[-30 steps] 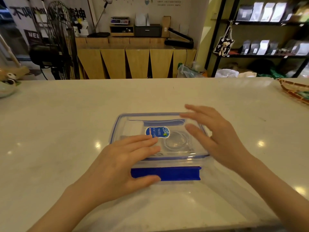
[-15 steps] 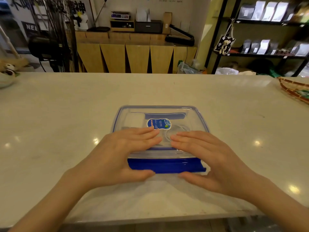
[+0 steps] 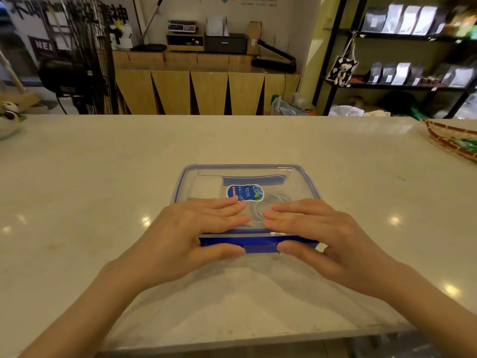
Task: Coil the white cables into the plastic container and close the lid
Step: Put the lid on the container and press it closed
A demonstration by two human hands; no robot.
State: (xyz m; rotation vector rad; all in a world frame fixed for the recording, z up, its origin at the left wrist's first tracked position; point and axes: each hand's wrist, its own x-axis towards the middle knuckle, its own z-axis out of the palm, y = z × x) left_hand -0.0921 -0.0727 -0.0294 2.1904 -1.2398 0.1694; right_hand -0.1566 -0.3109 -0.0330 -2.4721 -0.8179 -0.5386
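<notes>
A clear plastic container (image 3: 302, 177) with a blue-rimmed lid (image 3: 206, 169) sits mid-table in front of me. A blue label (image 3: 245, 191) is stuck on the lid. Through the lid I make out a coiled white cable (image 3: 258, 208) and a white block (image 3: 207, 187). My left hand (image 3: 191, 233) lies flat on the lid's near left part, its thumb against the blue front latch (image 3: 260, 245). My right hand (image 3: 325, 236) lies flat on the near right part, thumb on the same latch. The fingertips of both hands nearly meet.
The pale stone table (image 3: 103, 189) reaches far to both sides. A woven tray (image 3: 454, 138) lies at the far right edge, a small bowl with a panda figure (image 3: 9, 117) at the far left. The table's near edge runs just below my forearms.
My right hand came down from the lid's right side to its near edge beside my left hand. Both thumbs now sit on the blue front latch.
</notes>
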